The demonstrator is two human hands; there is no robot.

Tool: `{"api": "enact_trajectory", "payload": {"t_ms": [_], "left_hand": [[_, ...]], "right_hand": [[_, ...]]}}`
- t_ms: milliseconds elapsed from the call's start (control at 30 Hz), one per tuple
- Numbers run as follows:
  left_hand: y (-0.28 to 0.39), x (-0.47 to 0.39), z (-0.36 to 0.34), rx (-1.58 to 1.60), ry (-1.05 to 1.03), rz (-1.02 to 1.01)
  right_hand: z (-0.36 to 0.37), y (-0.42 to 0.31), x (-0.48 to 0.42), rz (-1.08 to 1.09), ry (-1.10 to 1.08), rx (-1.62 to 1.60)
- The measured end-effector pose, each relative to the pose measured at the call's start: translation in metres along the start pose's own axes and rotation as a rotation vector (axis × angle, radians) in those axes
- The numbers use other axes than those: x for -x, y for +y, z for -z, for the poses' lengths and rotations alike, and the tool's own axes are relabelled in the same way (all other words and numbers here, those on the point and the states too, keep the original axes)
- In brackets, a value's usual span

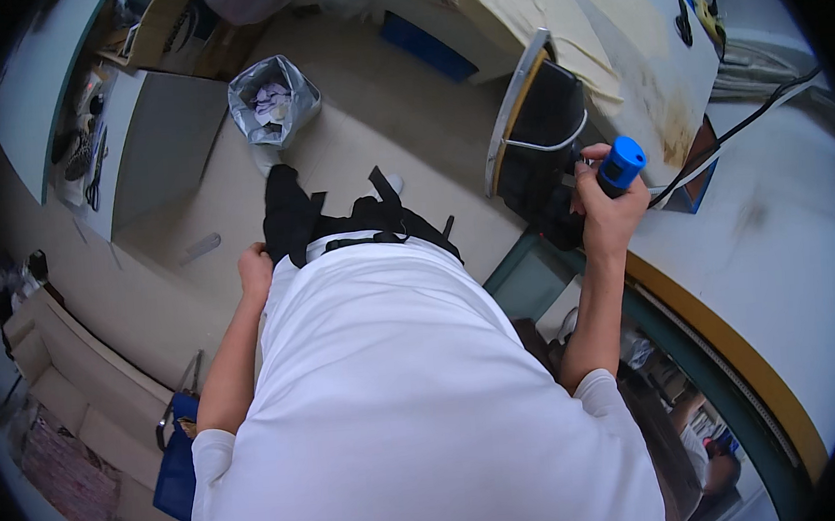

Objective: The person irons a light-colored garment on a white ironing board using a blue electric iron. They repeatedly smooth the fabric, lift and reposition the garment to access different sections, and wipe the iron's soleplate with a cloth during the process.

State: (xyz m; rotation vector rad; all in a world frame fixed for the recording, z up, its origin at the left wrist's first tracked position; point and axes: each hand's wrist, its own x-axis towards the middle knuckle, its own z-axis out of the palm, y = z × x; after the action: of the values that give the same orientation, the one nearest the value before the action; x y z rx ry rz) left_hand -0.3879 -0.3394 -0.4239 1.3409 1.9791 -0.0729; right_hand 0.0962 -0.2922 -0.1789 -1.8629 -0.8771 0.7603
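My right hand (pixel 614 210) grips the blue-capped handle of what looks like an electric iron (pixel 539 128). Its metal soleplate faces left, on edge, with a tan layer and a dark body behind it. A bent wire runs across the body. A black cord and a pale hose extend rightward from near my hand. At my left hip hangs my left hand (pixel 255 270), beside my black trousers (pixel 287 211); its fingers are curled and partly hidden, so I cannot tell whether they hold anything.
A work table (pixel 636 64) with rumpled cream cloth stands ahead right; a white counter (pixel 744 252) runs along my right. A silver-lined bin (pixel 291 120) holding scraps is on the floor ahead. Left are a grey cabinet (pixel 162 133), a beige sofa (pixel 92 378) and a blue bag (pixel 177 459).
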Motion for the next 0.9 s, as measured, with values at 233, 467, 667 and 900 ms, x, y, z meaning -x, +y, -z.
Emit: {"api": "enact_trajectory", "payload": {"t_ms": [233,467,667,900], "left_hand": [[-0.072,0.002,-0.019,0.17,0.104,0.138],[-0.075,-0.006,-0.012,0.149,-0.037,0.046],[-0.07,-0.029,-0.007,0.165,-0.122,-0.056],[-0.036,-0.084,-0.009,0.164,-0.255,-0.106]], "right_hand": [[-0.009,-0.014,-0.003,0.145,-0.047,-0.264],[-0.017,-0.022,0.006,0.216,-0.095,-0.379],[-0.032,-0.017,0.013,0.142,-0.042,-0.363],[-0.051,-0.022,0.009,0.1,0.005,-0.441]]}}
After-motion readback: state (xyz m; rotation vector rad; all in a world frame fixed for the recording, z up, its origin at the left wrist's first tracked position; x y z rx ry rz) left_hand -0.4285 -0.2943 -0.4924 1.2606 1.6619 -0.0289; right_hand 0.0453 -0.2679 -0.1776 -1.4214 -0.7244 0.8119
